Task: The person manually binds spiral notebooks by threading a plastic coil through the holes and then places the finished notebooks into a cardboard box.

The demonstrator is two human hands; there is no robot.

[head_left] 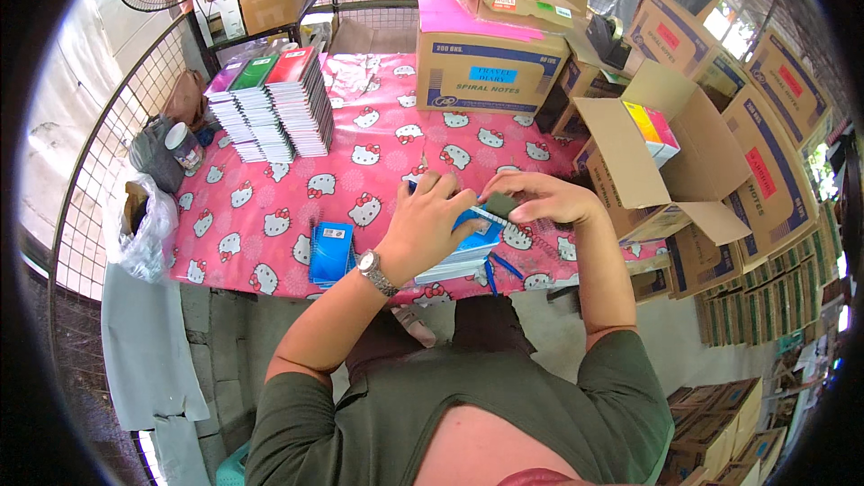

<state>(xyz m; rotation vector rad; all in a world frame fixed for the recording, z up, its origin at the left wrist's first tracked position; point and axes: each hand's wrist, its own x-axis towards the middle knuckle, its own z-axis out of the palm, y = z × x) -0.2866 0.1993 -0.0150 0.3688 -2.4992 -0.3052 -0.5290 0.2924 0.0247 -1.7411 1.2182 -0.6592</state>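
Observation:
My left hand [427,220], with a metal watch on its wrist, curls over a blue-covered spiral notebook [482,227] and grips its edge. That notebook lies on top of a stack of notebooks [457,266] near the table's front edge. Between the thumb and fingers of my right hand [551,200] is a small dark green pad [500,205], held at the notebook's bound edge. Two blue pens [506,265] lie just right of the stack. Left of my left forearm rests a smaller pile of blue notebooks [331,254].
Tall stacks of purple, green and red notebooks [270,108] stand at the back left, beside a lidded jar [184,148] and a plastic bag [144,229]. A closed carton [490,72] sits at the back. To the right, an open carton [630,157] holds colourful notebooks, with more cartons [765,162] behind.

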